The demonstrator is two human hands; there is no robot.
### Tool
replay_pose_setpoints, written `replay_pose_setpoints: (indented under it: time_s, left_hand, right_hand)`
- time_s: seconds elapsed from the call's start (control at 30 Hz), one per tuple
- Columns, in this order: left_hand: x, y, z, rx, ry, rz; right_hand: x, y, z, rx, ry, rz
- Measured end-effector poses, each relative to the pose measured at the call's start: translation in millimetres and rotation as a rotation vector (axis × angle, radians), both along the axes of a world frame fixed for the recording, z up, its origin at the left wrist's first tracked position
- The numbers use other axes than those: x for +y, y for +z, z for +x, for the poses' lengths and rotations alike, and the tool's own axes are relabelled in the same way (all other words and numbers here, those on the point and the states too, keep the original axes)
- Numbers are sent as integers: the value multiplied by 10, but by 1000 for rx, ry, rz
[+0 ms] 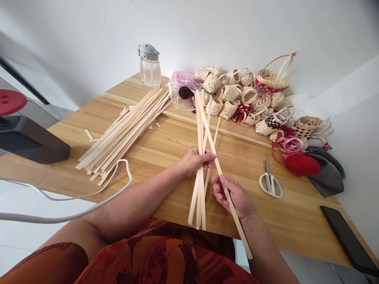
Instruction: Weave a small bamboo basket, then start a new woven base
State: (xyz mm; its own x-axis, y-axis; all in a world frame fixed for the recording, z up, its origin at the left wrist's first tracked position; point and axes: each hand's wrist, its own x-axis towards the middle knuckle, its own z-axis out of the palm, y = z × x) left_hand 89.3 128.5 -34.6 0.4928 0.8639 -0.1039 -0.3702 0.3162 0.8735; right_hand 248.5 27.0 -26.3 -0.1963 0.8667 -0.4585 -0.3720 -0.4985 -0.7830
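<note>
Head view: my left hand (197, 161) is pinching fanned strips (201, 189), thumb lying across them, above table (166, 146) near its front edge. My right hand (233, 195) is gripping single strip (237, 221) between thumb and curled fingers; this strip is slanting, its upper part crossing before fanned strips. To left, loose pile of strips (127, 134) is lying on table. To right, scissors (270, 183) are resting near my right hand, blades pointing away from me. Beyond, small woven baskets (229, 92) are crowding near wall.
</note>
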Motion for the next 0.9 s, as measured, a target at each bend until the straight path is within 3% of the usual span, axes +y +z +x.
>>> replay_pose_setpoints:
  time_s: [0.2,0.67,0.77,0.9]
  left_hand:
    - [-8,24,8,-44,38,-77]
    - [17,-23,14,-108,50,-62]
    - [9,-27,25,-110,56,-67]
    - [13,-41,30,-89,77,-54]
  right_hand:
    - [-4,-5,5,-37,-5,-6]
    - [21,-18,-3,-75,-69,3]
    - [23,1,-34,-288,-92,55]
    - [-10,36,-81,-705,-72,256]
